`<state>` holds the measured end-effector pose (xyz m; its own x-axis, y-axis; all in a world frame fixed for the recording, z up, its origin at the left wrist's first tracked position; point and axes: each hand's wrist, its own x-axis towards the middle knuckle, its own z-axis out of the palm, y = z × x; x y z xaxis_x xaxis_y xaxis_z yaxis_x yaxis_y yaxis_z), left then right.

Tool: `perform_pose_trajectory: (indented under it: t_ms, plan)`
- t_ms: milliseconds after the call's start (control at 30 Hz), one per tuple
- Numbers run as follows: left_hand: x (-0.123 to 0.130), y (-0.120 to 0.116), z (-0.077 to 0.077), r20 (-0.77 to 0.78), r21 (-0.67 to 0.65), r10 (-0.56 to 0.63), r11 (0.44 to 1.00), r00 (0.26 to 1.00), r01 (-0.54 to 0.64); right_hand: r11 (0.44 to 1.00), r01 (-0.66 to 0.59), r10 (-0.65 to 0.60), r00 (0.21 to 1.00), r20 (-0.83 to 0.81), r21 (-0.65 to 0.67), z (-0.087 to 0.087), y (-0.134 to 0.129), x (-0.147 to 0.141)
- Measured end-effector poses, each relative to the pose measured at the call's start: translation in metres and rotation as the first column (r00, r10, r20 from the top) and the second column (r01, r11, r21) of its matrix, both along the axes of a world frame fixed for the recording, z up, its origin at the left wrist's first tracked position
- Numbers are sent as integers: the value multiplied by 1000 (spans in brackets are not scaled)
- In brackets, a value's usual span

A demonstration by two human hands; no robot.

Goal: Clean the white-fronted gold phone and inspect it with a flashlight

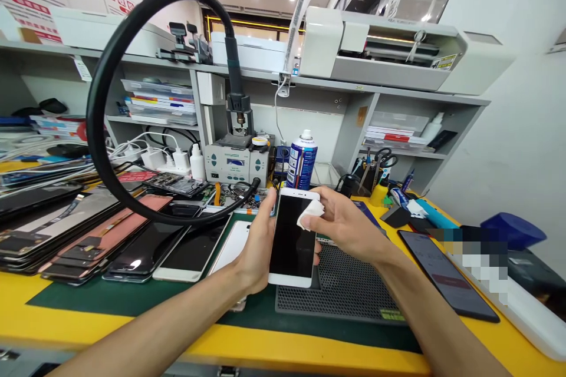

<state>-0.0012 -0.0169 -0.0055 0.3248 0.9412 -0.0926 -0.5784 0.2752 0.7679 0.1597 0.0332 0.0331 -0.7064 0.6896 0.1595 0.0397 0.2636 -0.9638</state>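
A white smartphone (289, 247) with a dark screen is held upright, tilted toward me, above the bench. My left hand (256, 247) grips it from the left side, thumb along the edge and fingertips showing at its right edge. My right hand (338, 221) pinches a small white wipe (313, 211) against the upper right of the screen. Behind my left hand lies a white phone or phone back (232, 241), partly hidden. Below the held phone is a grey perforated mat (349, 283) on a green mat (305, 330).
Several phones and screens (145, 241) lie in rows at left. A thick black hose (95, 106) loops above them from a grey control unit (234, 165). Behind my hands stands a blue spray can (302, 162). A large dark-screened device (446, 274) lies at right.
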Motion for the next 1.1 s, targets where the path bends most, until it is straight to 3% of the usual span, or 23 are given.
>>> perform_pose_trajectory:
  t_ms: [267, 533, 800, 967, 1100]
  plan:
    - [-1, -1, 0, 2, 10, -27, 1000, 1000, 27, 989, -143, 142, 989, -30, -36, 6, 5, 14]
    - [-3, 0, 1, 3, -6, -23, 1000, 1000, 23, 989, -133, 130, 990, -49, -57, 2, 2, 8]
    - [2, -1, 2, -20, -25, 38, 999, 999, -39, 994, 104, -103, 995, -16, 35, -14, -1, -11]
    - [6, -4, 3, 54, 2, 165, 986, 985, -165, 918, 340, -340, 940, -40, 205, -24, -5, -25]
    - [5, -3, 3, 48, 21, 258, 966, 965, -259, 894, 382, -389, 921, -18, 236, -25, -6, -29]
